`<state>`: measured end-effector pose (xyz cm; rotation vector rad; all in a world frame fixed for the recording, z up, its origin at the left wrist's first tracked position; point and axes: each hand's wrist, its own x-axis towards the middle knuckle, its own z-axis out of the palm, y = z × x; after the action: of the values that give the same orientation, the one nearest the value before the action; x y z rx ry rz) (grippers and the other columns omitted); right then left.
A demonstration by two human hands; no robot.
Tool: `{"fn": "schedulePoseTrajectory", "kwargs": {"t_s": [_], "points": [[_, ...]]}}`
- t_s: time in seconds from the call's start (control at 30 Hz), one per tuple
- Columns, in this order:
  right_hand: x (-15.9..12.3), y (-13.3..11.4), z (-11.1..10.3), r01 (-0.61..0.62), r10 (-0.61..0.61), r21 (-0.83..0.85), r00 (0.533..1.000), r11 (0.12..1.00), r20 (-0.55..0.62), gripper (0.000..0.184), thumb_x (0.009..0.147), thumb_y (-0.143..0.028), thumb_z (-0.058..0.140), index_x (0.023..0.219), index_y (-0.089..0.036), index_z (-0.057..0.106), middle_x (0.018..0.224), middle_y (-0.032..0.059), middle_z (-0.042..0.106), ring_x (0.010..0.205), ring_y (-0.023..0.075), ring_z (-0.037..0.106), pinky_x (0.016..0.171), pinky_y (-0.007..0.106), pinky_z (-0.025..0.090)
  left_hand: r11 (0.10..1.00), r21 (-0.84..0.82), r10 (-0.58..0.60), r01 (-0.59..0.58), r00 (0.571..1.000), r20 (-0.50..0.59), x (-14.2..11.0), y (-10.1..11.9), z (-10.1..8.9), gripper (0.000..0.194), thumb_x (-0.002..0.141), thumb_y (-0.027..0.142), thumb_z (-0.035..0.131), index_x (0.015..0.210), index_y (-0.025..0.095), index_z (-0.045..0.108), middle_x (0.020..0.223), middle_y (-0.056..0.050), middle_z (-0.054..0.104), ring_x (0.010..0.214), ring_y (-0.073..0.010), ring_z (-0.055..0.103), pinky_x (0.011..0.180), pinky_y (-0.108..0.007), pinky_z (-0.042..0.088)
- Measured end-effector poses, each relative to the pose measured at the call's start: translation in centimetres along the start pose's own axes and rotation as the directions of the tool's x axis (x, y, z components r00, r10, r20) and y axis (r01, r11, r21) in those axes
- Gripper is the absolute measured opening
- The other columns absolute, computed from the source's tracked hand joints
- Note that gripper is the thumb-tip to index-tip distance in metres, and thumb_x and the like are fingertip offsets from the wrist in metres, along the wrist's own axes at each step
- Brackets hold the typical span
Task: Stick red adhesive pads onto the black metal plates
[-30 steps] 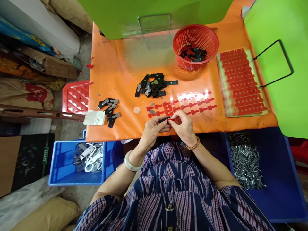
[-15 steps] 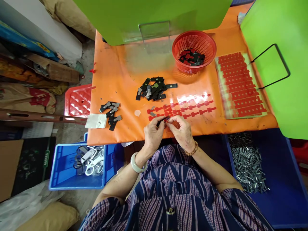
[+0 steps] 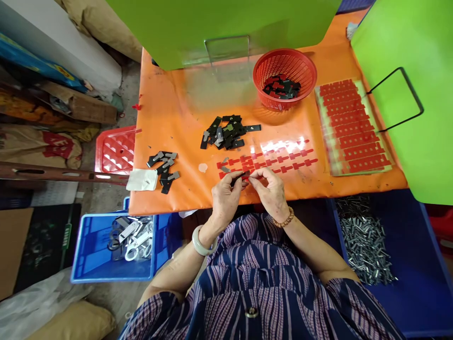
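Observation:
Near the table's front edge, my left hand (image 3: 225, 197) pinches a small flat black strip (image 3: 241, 176), its end poking out between thumb and fingers. My right hand (image 3: 272, 194) is closed in a pinch at that end, with a bit of red showing at its fingertips; its exact shape is hidden. Just beyond both hands lie rows of red tab-shaped pieces (image 3: 276, 159) on the table. Farther back is a pile of black strips with metal bits (image 3: 226, 132). A smaller group of black strips with grey clips (image 3: 164, 167) lies to the left.
A red basket (image 3: 260, 71) holding black and red pieces stands on the orange table (image 3: 170, 108). At the right lies a stack of red sticker sheets (image 3: 354, 125). Green panels (image 3: 226, 23) border the back. Blue bins (image 3: 81, 250) with parts sit below both sides.
My hands stay together at the table edge. The right fingers have shifted slightly right and away from the strip's end, and the view has tilted a little.

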<state>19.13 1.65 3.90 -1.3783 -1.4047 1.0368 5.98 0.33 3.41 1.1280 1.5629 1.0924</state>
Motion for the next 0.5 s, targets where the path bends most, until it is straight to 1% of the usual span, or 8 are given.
{"fn": "schedulePoseTrajectory", "kwargs": {"t_s": [0.1,0.2,0.27,0.37,0.5], "points": [[0.24,0.17,-0.17,-0.036,0.035,0.028,0.999,0.999,0.038,0.007,0.084,-0.022,0.056,0.077,-0.022,0.056,0.077,0.0002,0.062,0.073,0.0154,0.059,0.075,0.031,0.049,0.989,-0.106,-0.102,0.106,0.994,0.044,0.15,0.5,-0.09,0.022,0.084,0.027,0.062,0.102,0.015,0.066,0.088,-0.005,0.075,0.077,-0.0185,0.075,0.076,-0.033,0.062],[0.44,0.34,-0.21,-0.043,0.042,0.019,0.997,0.999,0.065,0.008,0.084,-0.023,0.054,0.077,-0.021,0.055,0.076,0.0002,0.061,0.071,0.0149,0.058,0.072,0.03,0.048,0.952,-0.21,-0.201,0.222,0.973,0.115,0.42,0.79,-0.36,0.027,0.08,0.028,0.066,0.101,0.012,0.065,0.073,-0.003,0.073,0.073,-0.0203,0.075,0.073,-0.034,0.063],[0.57,0.47,-0.22,-0.047,0.046,0.007,0.996,0.999,0.08,0.008,0.084,-0.024,0.054,0.077,-0.021,0.055,0.076,0.0005,0.061,0.071,0.0152,0.058,0.071,0.03,0.048,0.926,-0.255,-0.248,0.279,0.958,0.147,0.58,0.85,-0.54,0.029,0.078,0.028,0.068,0.101,0.011,0.065,0.07,-0.003,0.073,0.072,-0.0207,0.075,0.072,-0.034,0.063],[0.73,0.67,-0.21,-0.049,0.05,-0.015,0.994,0.999,0.093,0.008,0.084,-0.024,0.054,0.076,-0.022,0.054,0.075,0.0005,0.061,0.069,0.0151,0.058,0.069,0.03,0.048,0.905,-0.285,-0.282,0.315,0.947,0.151,0.66,0.8,-0.64,0.029,0.076,0.027,0.069,0.1,0.011,0.065,0.07,-0.004,0.073,0.072,-0.0204,0.075,0.072,-0.033,0.063],[0.86,0.8,-0.18,-0.048,0.053,-0.053,0.994,0.997,0.094,0.009,0.082,-0.023,0.054,0.073,-0.022,0.052,0.072,-0.0001,0.061,0.066,0.0148,0.057,0.067,0.029,0.048,0.899,-0.291,-0.294,0.326,0.944,0.15,0.61,0.68,-0.55,0.03,0.076,0.026,0.07,0.101,0.01,0.065,0.07,-0.004,0.072,0.072,-0.0206,0.075,0.072,-0.034,0.062]]}}
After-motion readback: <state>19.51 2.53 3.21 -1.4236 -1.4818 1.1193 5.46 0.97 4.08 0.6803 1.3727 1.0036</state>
